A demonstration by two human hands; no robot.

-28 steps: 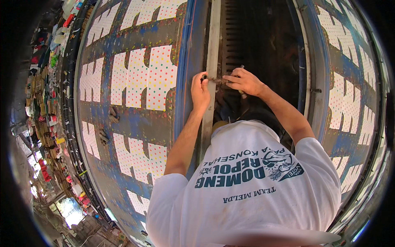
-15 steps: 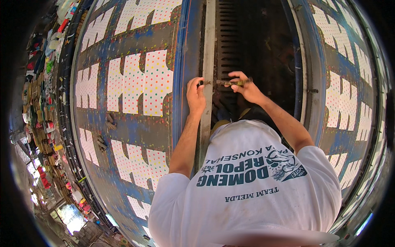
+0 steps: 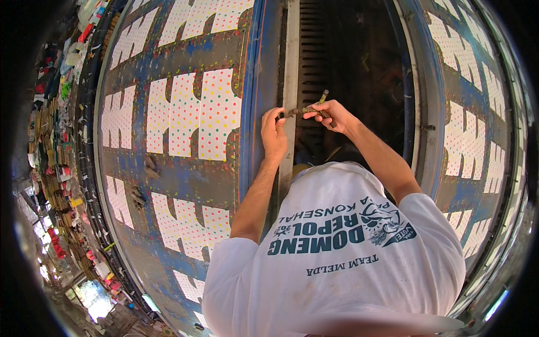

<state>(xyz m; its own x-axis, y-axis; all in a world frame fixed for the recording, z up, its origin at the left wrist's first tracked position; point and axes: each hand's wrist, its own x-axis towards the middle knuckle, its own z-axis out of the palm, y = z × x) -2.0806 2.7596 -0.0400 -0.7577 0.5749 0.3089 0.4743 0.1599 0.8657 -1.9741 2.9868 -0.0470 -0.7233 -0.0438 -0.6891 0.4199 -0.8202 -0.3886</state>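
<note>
My right hand (image 3: 338,116) is closed round the crossbar of a worn, brownish metal T-handled tool (image 3: 304,111). The tool's shank points left across a long pale metal rail (image 3: 291,67). Its tip lies close to a small black round fitting (image 3: 281,115) at the rail's left side; whether the two touch I cannot tell. My left hand (image 3: 273,136) has its fingers curled at that fitting, the thumb side against it. Below the rail's right side lies a dark recess with a slotted metal strip (image 3: 310,50).
Left of me a long blue and grey printing table (image 3: 185,174) carries rows of white cut fabric pieces (image 3: 219,115) with coloured dots. Another such table (image 3: 435,129) stands on the right. Piled cloth and clutter (image 3: 62,163) line the far left. Dark gloves (image 3: 150,167) lie on the left table.
My right hand has turned the T-handled tool, so its crossbar now slants upward, and its fingers have closed more round it. Both hands sit slightly more to the right in view.
</note>
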